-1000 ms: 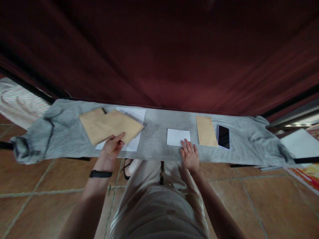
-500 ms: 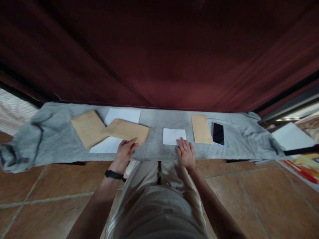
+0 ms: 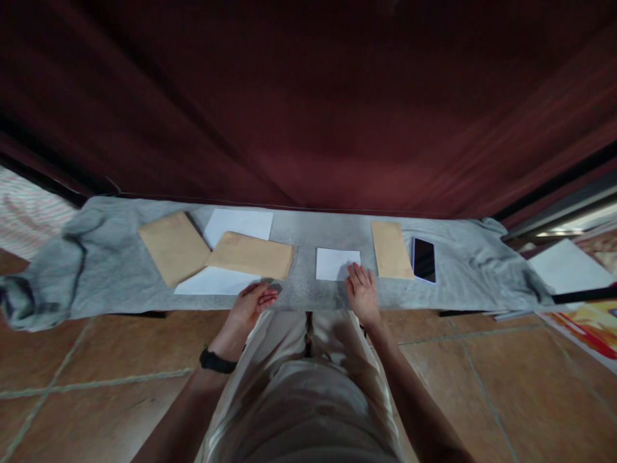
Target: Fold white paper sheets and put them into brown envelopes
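My left hand (image 3: 253, 303) hovers at the front edge of the cloth, just below a brown envelope (image 3: 253, 256). It holds nothing, and its fingers are loosely bent. This envelope lies across white sheets (image 3: 212, 281), its left end next to a second, larger brown envelope (image 3: 174, 247). My right hand (image 3: 361, 292) rests palm down, fingers stretched out, with its fingertips at the lower right corner of a small folded white paper (image 3: 335, 263). To the right of that hand lies another brown envelope (image 3: 392, 249), upright in view.
A phone (image 3: 424, 260) lies right of the right-hand envelope. Grey cloth (image 3: 299, 228) covers the narrow surface, bunched at its left end. A dark red fabric wall (image 3: 308, 116) rises behind it. At far right are a white sheet (image 3: 569, 267) and a colourful printed item (image 3: 590, 325).
My left hand has let go of the brown envelope and drawn back toward me. That envelope now lies flatter on the sheets. My right hand has barely moved.
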`<action>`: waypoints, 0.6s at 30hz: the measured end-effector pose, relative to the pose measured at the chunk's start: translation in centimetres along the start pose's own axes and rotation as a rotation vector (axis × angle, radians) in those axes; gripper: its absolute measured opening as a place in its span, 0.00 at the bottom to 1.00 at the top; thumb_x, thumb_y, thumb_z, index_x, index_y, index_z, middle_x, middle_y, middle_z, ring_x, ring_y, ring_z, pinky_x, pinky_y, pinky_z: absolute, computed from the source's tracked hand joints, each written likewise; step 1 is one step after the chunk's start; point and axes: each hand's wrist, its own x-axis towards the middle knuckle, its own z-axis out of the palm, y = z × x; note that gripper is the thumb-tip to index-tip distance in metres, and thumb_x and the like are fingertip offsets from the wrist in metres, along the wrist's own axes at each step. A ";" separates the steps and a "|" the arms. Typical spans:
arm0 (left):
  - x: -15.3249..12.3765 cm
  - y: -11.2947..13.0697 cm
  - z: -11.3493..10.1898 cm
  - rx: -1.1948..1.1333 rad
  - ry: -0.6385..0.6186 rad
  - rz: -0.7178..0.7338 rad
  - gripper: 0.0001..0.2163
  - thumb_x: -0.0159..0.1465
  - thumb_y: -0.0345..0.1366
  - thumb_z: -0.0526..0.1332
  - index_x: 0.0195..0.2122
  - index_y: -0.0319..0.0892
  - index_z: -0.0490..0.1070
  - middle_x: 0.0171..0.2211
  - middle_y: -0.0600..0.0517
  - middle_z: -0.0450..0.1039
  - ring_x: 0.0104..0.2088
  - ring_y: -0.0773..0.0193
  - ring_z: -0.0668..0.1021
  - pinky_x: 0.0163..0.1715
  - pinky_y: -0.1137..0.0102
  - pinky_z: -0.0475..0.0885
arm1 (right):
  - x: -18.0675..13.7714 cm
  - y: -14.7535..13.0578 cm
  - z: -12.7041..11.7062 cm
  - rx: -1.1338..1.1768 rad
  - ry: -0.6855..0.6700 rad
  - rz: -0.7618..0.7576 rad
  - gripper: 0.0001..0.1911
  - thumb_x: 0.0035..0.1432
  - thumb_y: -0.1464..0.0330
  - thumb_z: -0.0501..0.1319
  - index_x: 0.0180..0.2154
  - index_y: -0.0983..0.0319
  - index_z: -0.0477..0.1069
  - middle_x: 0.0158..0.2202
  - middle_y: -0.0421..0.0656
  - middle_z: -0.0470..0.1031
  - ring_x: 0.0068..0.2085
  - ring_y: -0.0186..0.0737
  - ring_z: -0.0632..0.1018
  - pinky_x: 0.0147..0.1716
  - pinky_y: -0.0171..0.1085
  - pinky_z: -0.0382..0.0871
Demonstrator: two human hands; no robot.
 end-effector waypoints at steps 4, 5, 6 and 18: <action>-0.7 -1.9 2.1 0.142 -0.128 0.149 0.13 0.49 0.42 0.76 0.31 0.43 0.77 0.29 0.48 0.80 0.29 0.59 0.82 0.32 0.67 0.78 | 1.4 -1.5 0.4 0.039 -0.030 -0.052 0.25 0.75 0.63 0.46 0.67 0.59 0.64 0.70 0.48 0.64 0.71 0.47 0.62 0.70 0.53 0.53; -0.7 -2.4 3.0 0.197 -0.154 0.181 0.13 0.50 0.43 0.76 0.31 0.44 0.77 0.30 0.48 0.80 0.31 0.58 0.82 0.33 0.65 0.78 | 1.7 -2.0 0.5 0.036 -0.050 -0.065 0.25 0.75 0.64 0.46 0.67 0.60 0.65 0.71 0.48 0.63 0.71 0.47 0.62 0.70 0.52 0.53; -0.7 -2.8 3.8 0.263 -0.185 0.220 0.12 0.52 0.44 0.74 0.32 0.44 0.77 0.32 0.47 0.81 0.33 0.56 0.83 0.36 0.63 0.79 | 2.0 -2.5 0.6 0.028 -0.072 -0.080 0.25 0.75 0.64 0.46 0.67 0.60 0.65 0.71 0.48 0.62 0.71 0.47 0.62 0.70 0.52 0.53; 6.0 4.2 1.6 1.687 -0.211 0.682 0.53 0.54 0.47 0.72 0.76 0.47 0.44 0.77 0.38 0.35 0.75 0.36 0.42 0.70 0.41 0.42 | 2.3 -3.1 1.2 0.015 -0.101 -0.119 0.24 0.74 0.65 0.49 0.67 0.59 0.65 0.71 0.47 0.63 0.70 0.48 0.63 0.70 0.54 0.54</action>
